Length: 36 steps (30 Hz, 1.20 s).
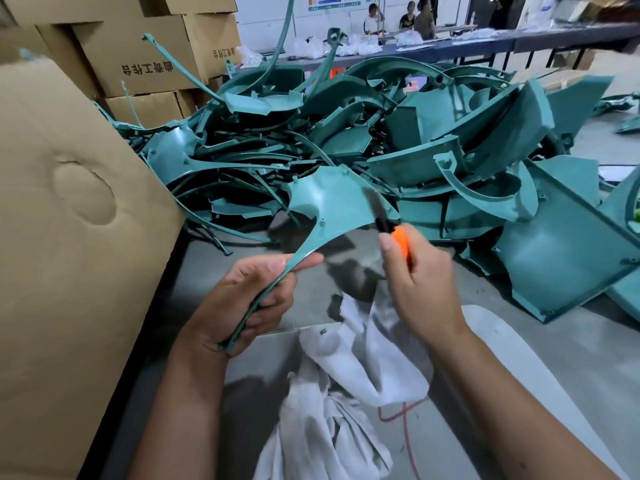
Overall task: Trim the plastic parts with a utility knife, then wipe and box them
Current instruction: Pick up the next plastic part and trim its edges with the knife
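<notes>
White rag (346,375) crumpled nearest on the table (519,393), ready for wiping. Above it, left hand (249,299) wrapped round the narrow tail of a teal plastic part (332,206), holding the broad end up to the blade. Right hand (415,282) gripping the orange utility knife (398,237), blade against the part's edge, apparently trimming. Beyond, untrimmed pile (415,133); cardboard box (69,220) at left for packing.

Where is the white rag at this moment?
In the head view, the white rag lies bunched on the grey table at lower centre, below both hands.
</notes>
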Tool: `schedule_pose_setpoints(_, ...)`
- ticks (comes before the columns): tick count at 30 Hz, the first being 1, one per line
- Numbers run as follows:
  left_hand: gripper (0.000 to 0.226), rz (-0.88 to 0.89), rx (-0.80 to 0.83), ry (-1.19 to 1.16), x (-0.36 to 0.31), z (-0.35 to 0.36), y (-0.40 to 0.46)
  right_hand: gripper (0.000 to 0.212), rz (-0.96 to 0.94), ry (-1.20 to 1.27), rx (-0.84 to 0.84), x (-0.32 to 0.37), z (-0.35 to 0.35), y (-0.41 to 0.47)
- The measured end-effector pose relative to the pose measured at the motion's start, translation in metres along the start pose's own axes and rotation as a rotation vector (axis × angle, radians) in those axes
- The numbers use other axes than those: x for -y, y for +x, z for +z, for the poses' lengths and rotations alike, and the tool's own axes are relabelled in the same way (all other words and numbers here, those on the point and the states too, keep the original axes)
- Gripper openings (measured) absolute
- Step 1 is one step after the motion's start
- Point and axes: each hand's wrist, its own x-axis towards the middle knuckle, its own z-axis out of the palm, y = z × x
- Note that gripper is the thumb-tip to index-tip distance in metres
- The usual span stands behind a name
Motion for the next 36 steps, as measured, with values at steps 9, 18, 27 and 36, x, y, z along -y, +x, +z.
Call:
schedule_pose_setpoints(9, 0.056, -0.039, 0.087, -0.133, 0.000, -0.006, -0.005, 0.038, -0.051, -0.020, 0.037, 0.000, 0.002, -0.004)
schedule_pose_setpoints(18, 0.045, 0.095, 0.366, -0.499, -0.018, -0.014, -0.015, 0.045, 0.295, -0.205, -0.207, -0.024, -0.016, 0.012)
schedule_pose_setpoints(27, 0.038, 0.354, -0.272, -0.085, 0.009, 0.013, 0.022, 0.047, 0.294, 0.451, 0.175, -0.001, -0.003, -0.001)
schedule_pose_setpoints(36, 0.019, 0.370, -0.528, 0.146, 0.036, 0.048, 0.040, 0.019, 0.310, 0.446, 0.306, 0.007, 0.002, -0.006)
